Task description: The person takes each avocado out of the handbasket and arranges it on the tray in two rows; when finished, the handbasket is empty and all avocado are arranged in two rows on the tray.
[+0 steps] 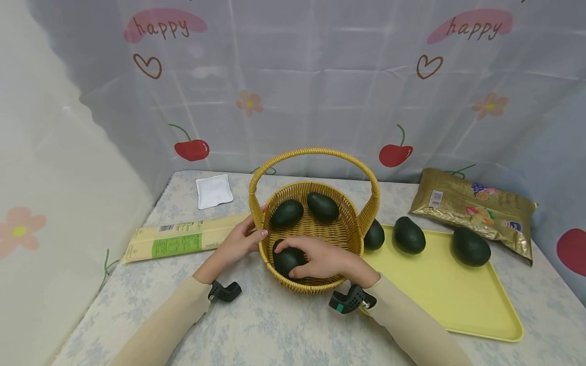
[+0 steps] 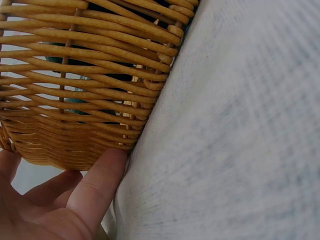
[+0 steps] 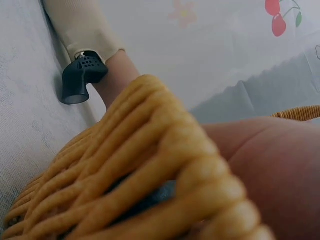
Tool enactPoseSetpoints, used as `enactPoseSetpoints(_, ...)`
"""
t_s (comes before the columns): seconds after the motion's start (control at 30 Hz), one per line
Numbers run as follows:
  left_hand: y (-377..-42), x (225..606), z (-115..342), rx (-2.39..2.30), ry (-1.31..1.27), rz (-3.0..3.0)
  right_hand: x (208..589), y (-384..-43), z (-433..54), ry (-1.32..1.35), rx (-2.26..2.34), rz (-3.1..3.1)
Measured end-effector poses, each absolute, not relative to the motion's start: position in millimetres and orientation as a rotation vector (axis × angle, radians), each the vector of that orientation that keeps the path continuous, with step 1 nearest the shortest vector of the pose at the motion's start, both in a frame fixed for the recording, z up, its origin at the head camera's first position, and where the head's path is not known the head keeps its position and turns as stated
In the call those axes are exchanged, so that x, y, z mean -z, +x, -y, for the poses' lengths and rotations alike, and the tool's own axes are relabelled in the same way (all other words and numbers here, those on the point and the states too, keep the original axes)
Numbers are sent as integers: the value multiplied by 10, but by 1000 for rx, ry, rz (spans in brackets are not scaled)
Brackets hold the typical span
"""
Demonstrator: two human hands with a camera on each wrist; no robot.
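Observation:
A yellow wicker basket with a tall arched handle stands mid-table. My left hand holds its left side by the handle's foot, and in the left wrist view the fingers touch the woven wall from outside. Reaching over the near right rim, my right hand grips a dark green avocado at the basket's near left. Two more avocados lie farther back inside, one on the left and one at the centre. The basket's weave hides the right fingertips in the right wrist view.
To the right, a yellow tray bears avocados along its far side; the basket partly hides one. Behind it lies a gold packet. A cream and green packet and a white square pad lie at left.

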State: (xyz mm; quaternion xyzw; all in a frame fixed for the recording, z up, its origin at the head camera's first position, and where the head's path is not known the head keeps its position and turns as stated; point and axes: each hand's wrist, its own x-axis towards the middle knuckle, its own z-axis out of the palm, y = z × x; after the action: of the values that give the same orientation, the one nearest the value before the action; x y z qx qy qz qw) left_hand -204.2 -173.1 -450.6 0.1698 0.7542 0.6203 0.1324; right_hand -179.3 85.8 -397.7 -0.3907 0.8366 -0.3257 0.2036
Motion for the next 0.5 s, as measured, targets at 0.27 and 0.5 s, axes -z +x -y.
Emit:
enactPoseSetpoints(0.27,-2042,4508,1730,-1798,491,-2196,3945,-1801,-889,-1087,914,-2306)
enactPoseSetpoints(0.5,-2041,4502,1734,-1796,488,-2193,3874,-1791,-985,-1060,934,-2302)
